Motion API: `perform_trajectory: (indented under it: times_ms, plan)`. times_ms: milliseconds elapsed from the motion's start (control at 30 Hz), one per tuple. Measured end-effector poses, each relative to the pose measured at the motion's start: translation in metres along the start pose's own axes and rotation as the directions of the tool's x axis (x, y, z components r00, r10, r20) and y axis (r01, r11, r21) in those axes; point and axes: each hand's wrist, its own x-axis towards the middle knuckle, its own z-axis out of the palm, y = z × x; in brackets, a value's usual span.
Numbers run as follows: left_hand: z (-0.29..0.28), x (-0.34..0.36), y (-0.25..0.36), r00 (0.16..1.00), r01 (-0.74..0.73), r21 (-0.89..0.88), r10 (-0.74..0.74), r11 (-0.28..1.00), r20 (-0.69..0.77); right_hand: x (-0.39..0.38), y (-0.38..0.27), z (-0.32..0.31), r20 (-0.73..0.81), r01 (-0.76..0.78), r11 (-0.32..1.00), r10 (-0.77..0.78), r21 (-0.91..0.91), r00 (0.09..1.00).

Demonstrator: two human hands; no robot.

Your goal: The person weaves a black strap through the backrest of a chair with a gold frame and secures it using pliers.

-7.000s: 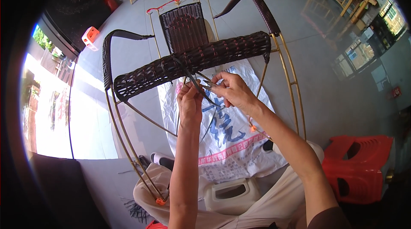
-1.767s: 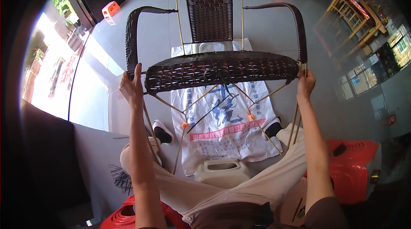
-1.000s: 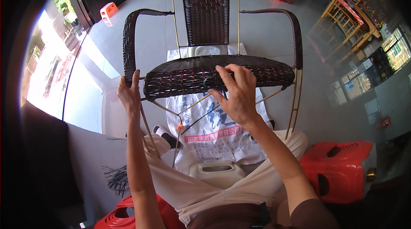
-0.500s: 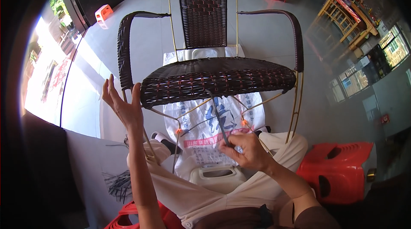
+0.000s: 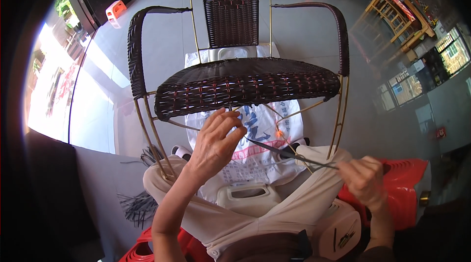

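A chair woven in dark brown strips with reddish accents stands before me, its seat's front band (image 5: 245, 90) facing me on a thin gold metal frame. My left hand (image 5: 216, 139) is just under the middle of that band, fingers curled about a dark flat weaving strip (image 5: 274, 149) close to the weave; the exact fingertip contact is partly hidden. From there the strip slants down to the right, pulled out long. Its other end is in my right hand (image 5: 363, 178), closed and slightly blurred, above my right knee.
Below the chair lies a white printed sack (image 5: 265, 164), with a pale plastic stool (image 5: 248, 196) between my legs. Red stools (image 5: 402, 188) stand at my right. Small tools (image 5: 347, 237) rest on a pale seat beside me, and a bundle of dark strips (image 5: 140, 208) lies at left.
My left hand has left the seat's left corner and come to the strip under the middle. My right hand has swung out to the right, drawing the strip sideways.
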Motion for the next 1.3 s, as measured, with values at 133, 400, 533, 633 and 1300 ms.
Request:
perform_trajectory:
  times_ms: [133, 400, 533, 633, 1300]
  plan:
    - [0.02, -0.017, 0.015, 0.999, 0.022, 0.007, -0.023, 1.0, 0.036, -0.031, 0.057, -0.03, -0.033, -0.251, 0.952, 0.249, -0.177, 0.968]
    - [0.017, -0.017, 0.017, 0.996, 0.005, 0.079, -0.012, 0.997, 0.092, -0.165, 0.196, -0.06, -0.198, -0.633, 0.681, 0.608, -0.368, 0.769]
    - [0.009, -0.011, 0.014, 0.99, 0.059, 0.047, -0.052, 0.997, -0.133, -0.27, 0.265, -0.068, -0.421, -0.763, 0.637, 0.665, -0.111, 0.616]
    - [-0.005, 0.002, -0.001, 0.903, 0.207, -0.094, -0.227, 0.974, -0.364, -0.318, 0.299, -0.086, -0.765, -0.84, 0.516, 0.469, -0.168, 0.441]
    - [-0.024, 0.052, 0.002, 0.884, 0.233, -0.309, -0.333, 0.922, -0.327, -0.14, 0.164, -0.101, -0.559, -0.548, 0.836, 0.467, 0.026, 0.685]
